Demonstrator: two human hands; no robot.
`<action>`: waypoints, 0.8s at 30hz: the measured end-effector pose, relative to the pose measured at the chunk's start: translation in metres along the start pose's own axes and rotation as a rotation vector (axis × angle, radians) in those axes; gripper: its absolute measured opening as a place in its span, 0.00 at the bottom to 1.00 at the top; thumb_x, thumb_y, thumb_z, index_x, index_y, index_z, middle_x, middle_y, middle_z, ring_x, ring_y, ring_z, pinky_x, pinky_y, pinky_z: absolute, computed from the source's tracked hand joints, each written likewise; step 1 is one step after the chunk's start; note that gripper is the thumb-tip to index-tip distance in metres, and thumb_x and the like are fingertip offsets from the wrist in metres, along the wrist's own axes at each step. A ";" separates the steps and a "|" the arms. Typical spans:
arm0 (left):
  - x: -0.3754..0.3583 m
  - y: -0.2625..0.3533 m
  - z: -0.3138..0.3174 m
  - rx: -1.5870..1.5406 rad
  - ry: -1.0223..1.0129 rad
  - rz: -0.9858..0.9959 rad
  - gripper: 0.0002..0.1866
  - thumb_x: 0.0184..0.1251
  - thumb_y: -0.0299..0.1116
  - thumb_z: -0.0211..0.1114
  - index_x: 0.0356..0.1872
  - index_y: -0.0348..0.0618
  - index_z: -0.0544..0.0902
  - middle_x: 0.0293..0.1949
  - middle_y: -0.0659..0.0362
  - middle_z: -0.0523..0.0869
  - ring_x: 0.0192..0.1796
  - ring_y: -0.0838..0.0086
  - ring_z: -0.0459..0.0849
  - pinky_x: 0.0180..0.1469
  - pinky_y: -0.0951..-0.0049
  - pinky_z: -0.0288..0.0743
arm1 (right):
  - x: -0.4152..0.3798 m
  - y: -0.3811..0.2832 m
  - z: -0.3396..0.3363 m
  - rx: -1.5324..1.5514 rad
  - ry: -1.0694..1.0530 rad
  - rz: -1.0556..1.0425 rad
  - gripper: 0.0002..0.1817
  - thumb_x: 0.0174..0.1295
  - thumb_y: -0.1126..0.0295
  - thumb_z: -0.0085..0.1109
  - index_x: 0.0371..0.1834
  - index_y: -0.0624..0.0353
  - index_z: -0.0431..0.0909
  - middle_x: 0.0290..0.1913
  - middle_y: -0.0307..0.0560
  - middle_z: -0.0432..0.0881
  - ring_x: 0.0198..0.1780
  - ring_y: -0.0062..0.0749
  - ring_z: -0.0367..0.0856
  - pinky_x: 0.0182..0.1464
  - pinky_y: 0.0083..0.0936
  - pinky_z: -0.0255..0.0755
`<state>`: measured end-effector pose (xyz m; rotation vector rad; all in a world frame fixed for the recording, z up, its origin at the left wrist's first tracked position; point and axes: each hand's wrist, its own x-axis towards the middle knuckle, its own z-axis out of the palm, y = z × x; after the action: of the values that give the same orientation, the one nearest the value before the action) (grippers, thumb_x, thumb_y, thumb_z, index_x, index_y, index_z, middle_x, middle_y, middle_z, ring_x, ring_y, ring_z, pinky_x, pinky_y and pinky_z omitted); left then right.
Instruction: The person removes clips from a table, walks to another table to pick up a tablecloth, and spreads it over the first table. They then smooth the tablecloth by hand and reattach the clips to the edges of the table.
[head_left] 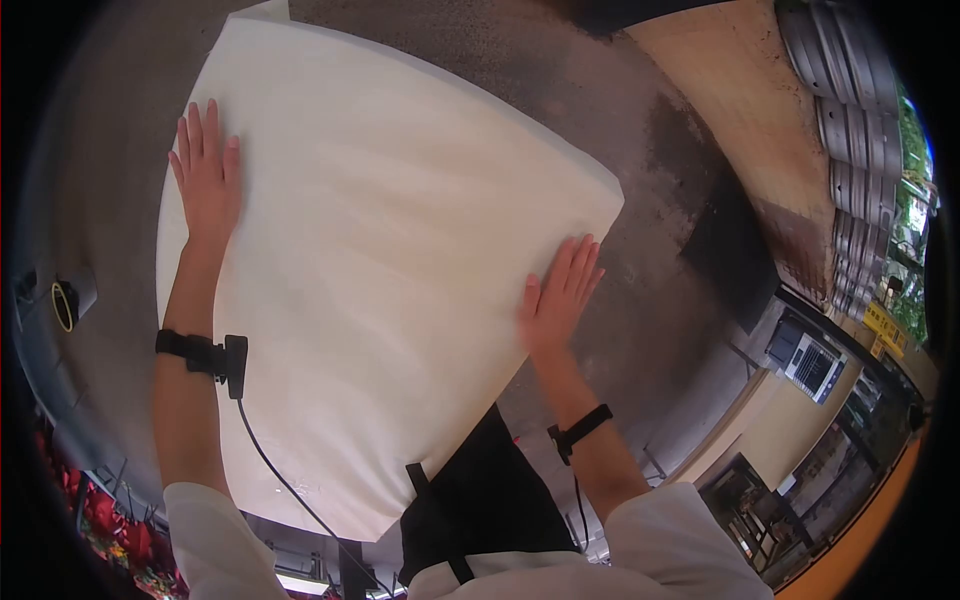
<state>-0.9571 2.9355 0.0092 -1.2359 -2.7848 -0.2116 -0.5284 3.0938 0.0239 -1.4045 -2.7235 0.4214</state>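
A large cream piece with a smooth, slightly rippled, cloth-like surface lies flat across the dark worktop. Its far edge shows some thickness, like a padded or wrapped block; what is inside cannot be seen. My left hand rests palm down along its left side, with fingers stretched out and slightly spread. Near its right corner lies my right hand, also flat with fingers extended. Neither hand grips anything. Black straps with cables are around both forearms.
A yellow-rimmed round object stands at the far left. On the right are a tan board, stacked ribbed grey pieces and a device with a white labelled panel. Red material shows low on the left.
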 end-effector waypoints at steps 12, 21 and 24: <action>-0.066 -0.007 -0.021 -0.035 -0.143 0.043 0.31 0.76 0.39 0.48 0.77 0.50 0.55 0.79 0.54 0.49 0.80 0.58 0.46 0.78 0.48 0.37 | -0.018 0.003 0.005 -0.108 -0.039 -0.115 0.36 0.75 0.51 0.32 0.77 0.67 0.48 0.79 0.61 0.48 0.80 0.55 0.43 0.76 0.59 0.35; -0.306 -0.028 -0.092 -0.222 -0.019 -0.501 0.30 0.75 0.38 0.48 0.76 0.46 0.58 0.79 0.51 0.51 0.80 0.52 0.46 0.77 0.45 0.38 | -0.077 -0.095 0.006 -0.006 -0.287 -0.628 0.34 0.75 0.54 0.34 0.78 0.64 0.49 0.79 0.62 0.46 0.80 0.57 0.42 0.76 0.59 0.34; -0.435 -0.068 -0.114 -0.130 -0.003 -0.821 0.31 0.73 0.37 0.49 0.76 0.47 0.58 0.79 0.50 0.51 0.80 0.50 0.46 0.77 0.43 0.38 | -0.110 -0.140 0.011 0.025 -0.361 -0.808 0.33 0.75 0.55 0.34 0.77 0.65 0.50 0.79 0.62 0.46 0.80 0.59 0.42 0.76 0.60 0.34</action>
<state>-0.7138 2.5544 0.0567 -0.0292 -3.1398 -0.4365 -0.5763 2.9259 0.0590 -0.1381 -3.2157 0.6709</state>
